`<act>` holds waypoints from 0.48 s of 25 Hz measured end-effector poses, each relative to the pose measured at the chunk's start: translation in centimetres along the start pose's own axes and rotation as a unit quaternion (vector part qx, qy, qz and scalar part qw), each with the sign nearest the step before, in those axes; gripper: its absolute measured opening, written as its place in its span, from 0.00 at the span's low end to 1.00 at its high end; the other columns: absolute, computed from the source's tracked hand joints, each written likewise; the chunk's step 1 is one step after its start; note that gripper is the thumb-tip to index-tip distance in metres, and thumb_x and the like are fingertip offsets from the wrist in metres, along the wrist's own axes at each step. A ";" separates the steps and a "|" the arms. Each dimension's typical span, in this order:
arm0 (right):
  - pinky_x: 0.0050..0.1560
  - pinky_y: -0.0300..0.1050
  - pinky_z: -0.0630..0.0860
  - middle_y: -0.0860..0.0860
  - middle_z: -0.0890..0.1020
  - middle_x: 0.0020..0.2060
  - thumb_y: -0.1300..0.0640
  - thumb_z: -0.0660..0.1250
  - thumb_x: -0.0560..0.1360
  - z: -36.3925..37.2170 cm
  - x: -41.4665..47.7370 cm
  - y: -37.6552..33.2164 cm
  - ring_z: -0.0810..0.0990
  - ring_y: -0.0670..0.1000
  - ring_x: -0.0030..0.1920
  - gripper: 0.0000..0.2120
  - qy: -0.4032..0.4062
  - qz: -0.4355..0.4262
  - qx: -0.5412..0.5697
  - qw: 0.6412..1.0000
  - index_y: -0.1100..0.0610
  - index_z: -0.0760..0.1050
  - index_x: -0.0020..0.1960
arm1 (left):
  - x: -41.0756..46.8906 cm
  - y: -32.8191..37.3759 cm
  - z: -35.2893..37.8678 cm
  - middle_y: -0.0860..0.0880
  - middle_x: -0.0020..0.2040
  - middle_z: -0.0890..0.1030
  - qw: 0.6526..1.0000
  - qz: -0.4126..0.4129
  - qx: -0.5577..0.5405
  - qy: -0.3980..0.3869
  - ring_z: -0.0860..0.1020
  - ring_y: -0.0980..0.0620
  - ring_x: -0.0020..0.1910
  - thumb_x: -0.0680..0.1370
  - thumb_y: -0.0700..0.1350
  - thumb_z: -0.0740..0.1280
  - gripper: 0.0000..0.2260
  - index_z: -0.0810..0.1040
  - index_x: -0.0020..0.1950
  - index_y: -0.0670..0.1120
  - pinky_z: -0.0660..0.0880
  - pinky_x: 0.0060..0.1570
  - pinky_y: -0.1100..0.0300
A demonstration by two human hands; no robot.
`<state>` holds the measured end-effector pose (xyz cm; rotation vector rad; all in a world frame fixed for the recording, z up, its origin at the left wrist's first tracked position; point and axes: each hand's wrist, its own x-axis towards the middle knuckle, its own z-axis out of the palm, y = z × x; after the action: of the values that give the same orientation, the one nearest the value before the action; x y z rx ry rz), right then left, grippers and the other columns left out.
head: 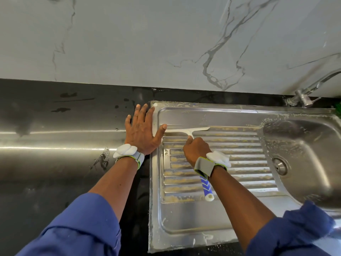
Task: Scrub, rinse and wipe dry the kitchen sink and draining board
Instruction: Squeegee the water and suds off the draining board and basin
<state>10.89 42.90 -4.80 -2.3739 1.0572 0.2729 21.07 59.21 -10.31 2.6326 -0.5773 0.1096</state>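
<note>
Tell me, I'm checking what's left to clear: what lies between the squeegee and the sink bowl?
Head view: only the draining board, grooves holding tan sudsy residue, between squeegee and sink bowl.

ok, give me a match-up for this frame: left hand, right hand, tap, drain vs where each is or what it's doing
1 left hand
2 right hand
3 tap
4 drain

a in the basin floor
b flat across the draining board left edge
c far right, by the wall
d gripping the squeegee handle

Pairs: 1-b, 2-d, 3-c, 4-a
</note>
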 end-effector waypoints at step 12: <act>0.48 0.59 0.82 0.61 0.84 0.50 0.38 0.49 0.82 -2.3 -2.2 3.1 0.83 0.63 0.46 0.31 -0.003 0.050 0.081 0.995 0.62 0.78 0.57 | -0.1 -0.4 0.3 0.46 0.81 0.63 1.000 0.025 -0.003 -0.005 0.54 0.45 0.83 0.81 0.68 0.49 0.33 0.65 0.79 0.49 0.54 0.77 0.35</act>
<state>7.07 41.37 -3.22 -2.1786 1.1521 0.2220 21.13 59.43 -10.72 2.6159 -0.6453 0.1097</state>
